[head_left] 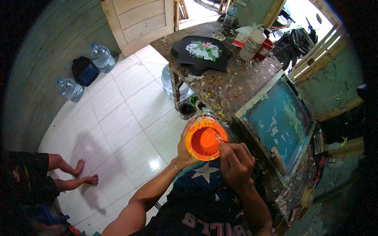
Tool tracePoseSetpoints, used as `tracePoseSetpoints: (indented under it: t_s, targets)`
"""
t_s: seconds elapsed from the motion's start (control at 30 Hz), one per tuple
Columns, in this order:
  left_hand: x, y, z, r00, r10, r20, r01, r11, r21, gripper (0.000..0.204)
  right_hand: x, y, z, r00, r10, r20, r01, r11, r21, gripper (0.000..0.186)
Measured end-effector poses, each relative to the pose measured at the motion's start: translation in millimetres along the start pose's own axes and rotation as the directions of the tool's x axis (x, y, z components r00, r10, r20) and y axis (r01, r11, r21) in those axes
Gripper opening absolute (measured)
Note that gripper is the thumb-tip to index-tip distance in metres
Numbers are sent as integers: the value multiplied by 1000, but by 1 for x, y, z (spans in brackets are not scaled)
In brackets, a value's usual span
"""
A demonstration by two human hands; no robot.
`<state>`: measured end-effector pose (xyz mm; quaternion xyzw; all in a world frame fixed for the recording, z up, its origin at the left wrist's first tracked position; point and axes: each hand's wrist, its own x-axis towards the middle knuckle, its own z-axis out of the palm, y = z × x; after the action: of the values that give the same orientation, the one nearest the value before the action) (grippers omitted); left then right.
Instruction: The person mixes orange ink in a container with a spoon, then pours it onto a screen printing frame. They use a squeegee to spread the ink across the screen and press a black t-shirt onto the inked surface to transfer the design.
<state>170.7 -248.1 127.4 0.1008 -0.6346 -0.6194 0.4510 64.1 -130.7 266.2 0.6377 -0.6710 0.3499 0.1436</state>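
Observation:
My left hand [184,147] is wrapped around the side of a round tub of orange paint [190,151], held up in front of my body. Its mouth is tilted toward me, with thick paint smeared over the rim. My right hand [237,161] is closed in a pinch at the tub's right edge. From its fingertips a thin, paint-smeared tool [219,136] reaches over the rim into the tub; its exact kind is hard to make out. Right of my hands, a screen-printing frame [271,118] with teal mesh leans at the table, a bar-shaped piece [278,161] lying across its lower edge.
A paint-stained table [240,84] bears black printed fabric [201,51], a white bottle [252,43] and a red can [265,49]. Paint pots [186,111] stand by its leg. Large water jugs [103,58] and a dark bag [85,71] line the wall. Another person's legs [67,165] are at left.

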Motion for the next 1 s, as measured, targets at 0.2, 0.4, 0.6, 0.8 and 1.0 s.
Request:
tracePoseSetpoints:
  t_s: [0.2, 0.4, 0.6, 0.8, 1.0]
  targets:
    - [-1, -13, -8, 1000, -6, -13, 8, 995, 102, 118, 0, 0, 1, 1000, 16, -15, -16, 1000, -3, 7]
    - [-3, -24, -7, 997, -64, -38, 61, 996, -70, 121, -4, -2, 14, 998, -38, 45, 37, 999, 25, 19]
    - [-3, -22, -9, 999, 35, -20, -34, 997, 67, 120, -12, 4, 13, 997, -49, 54, 52, 998, -42, 21]
    - [-1, -21, -12, 990, 142, 3, -137, 953, 272, 118, -13, -2, 17, 996, 90, -7, -89, 991, 104, 21]
    - [-1, -18, -11, 993, 113, 25, -116, 951, 288, 108, -21, -2, 23, 988, 151, 41, -154, 982, 108, 13]
